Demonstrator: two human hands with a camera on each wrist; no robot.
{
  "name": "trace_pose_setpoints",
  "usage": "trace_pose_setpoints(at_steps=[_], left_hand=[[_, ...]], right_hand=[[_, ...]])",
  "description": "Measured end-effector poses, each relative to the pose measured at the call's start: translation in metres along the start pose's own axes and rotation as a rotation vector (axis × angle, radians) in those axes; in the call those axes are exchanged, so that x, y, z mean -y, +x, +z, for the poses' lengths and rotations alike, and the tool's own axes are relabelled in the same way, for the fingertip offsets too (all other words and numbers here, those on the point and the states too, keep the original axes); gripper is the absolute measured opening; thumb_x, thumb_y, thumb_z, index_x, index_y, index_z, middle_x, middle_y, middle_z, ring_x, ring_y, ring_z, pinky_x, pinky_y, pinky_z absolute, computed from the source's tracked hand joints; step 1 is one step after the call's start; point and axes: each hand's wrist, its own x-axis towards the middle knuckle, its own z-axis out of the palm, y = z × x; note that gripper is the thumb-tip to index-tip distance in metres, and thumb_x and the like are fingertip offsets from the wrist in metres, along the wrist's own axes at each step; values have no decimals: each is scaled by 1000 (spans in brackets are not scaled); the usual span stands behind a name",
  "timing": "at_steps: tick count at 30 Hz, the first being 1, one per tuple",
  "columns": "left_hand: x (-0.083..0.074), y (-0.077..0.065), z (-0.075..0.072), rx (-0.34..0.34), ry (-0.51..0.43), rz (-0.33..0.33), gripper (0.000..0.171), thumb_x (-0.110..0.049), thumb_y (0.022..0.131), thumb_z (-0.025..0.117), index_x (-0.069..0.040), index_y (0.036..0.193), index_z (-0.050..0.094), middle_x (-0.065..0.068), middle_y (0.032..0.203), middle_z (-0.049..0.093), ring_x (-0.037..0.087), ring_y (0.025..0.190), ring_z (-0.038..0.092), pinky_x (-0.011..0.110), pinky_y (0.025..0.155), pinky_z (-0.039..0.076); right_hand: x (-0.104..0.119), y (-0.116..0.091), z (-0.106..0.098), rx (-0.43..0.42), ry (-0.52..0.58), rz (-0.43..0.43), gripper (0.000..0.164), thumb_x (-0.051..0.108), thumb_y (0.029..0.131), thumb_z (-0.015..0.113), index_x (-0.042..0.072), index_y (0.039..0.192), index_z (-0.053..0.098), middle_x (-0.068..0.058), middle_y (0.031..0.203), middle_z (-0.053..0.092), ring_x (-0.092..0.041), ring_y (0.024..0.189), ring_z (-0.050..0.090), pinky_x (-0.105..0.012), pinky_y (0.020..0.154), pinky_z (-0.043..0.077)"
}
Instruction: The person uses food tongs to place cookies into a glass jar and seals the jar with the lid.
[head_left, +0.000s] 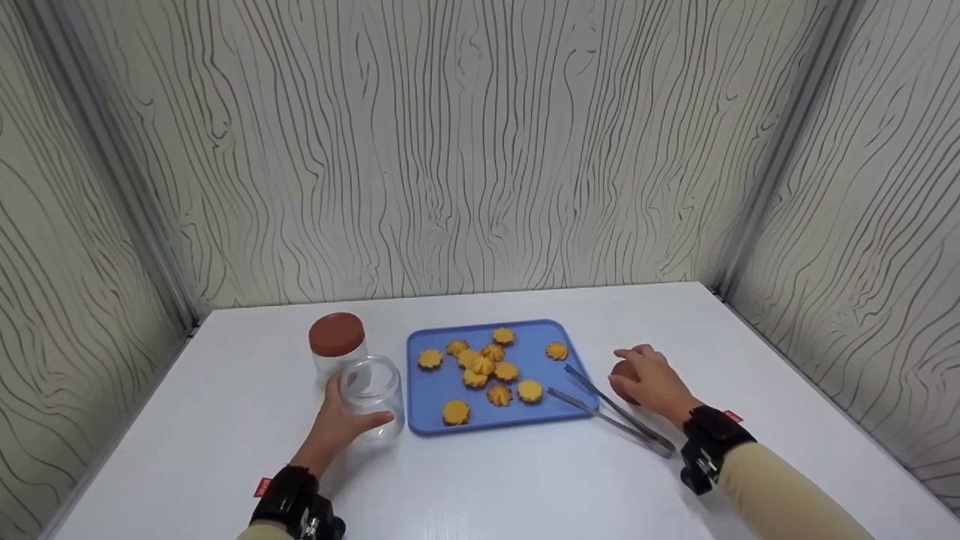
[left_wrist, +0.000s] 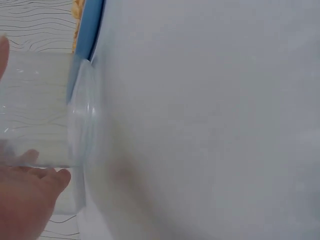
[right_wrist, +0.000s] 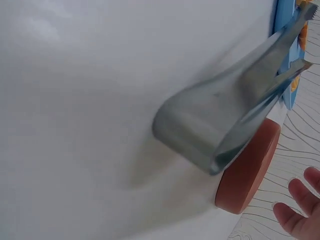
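Note:
My left hand [head_left: 337, 426] holds a clear lidless jar [head_left: 381, 397] standing upright on the table, its thumb on the near side and fingers on the left. The left wrist view shows the jar's wall [left_wrist: 35, 110] close up, with fingers [left_wrist: 35, 192] beside it. My right hand [head_left: 658, 384] hovers at a reddish-brown jar lid [head_left: 624, 379], fingers spread; in the right wrist view they are apart from the lid [right_wrist: 250, 172]. Metal tongs [head_left: 636, 429] lie just left of that hand, tips over the blue tray's edge.
Several yellow swirled cookies [head_left: 480, 366] lie on the blue tray [head_left: 431, 397] in the middle of the white table [head_left: 480, 480]. A second jar with a brown lid [head_left: 337, 334] stands behind the clear jar. Wood-patterned walls [head_left: 465, 150] enclose the back and sides.

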Motion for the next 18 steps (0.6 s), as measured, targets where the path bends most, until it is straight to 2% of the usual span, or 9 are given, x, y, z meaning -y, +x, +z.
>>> trace_pose_setpoints(at_steps=[7, 12, 15, 18], left_hand=[[0, 3, 1, -3, -27, -7, 115, -22, 72, 88, -3, 152, 7, 28, 154, 17, 45, 140, 20, 62, 111, 19], [1, 4, 2, -12, 7, 32, 112, -22, 71, 88, -1, 150, 13, 27, 153, 23, 43, 139, 23, 60, 111, 22], [2, 5, 1, -17, 15, 68, 110, -21, 69, 89, 2, 148, 17, 28, 150, 28, 42, 138, 27, 58, 111, 23], [1, 6, 0, -12, 22, 84, 108, -21, 69, 90, 3, 147, 19, 28, 149, 30, 41, 137, 28, 57, 111, 24]], right_hand=[[1, -7, 3, 20, -28, 12, 44, 22, 90, 68, -4, 124, 59, -20, 107, 55, -39, 100, 53, -53, 82, 48], [-3, -12, 8, 37, -19, 33, 42, 27, 90, 69, -1, 121, 61, -15, 100, 54, -34, 95, 54, -50, 78, 49], [-4, -14, 10, 28, -14, 22, 41, 28, 89, 69, 0, 119, 62, -17, 103, 56, -36, 97, 54, -52, 78, 49], [-5, -18, 11, 26, -7, 1, 41, 28, 89, 70, -1, 117, 63, -23, 114, 57, -40, 105, 54, -54, 83, 48]])
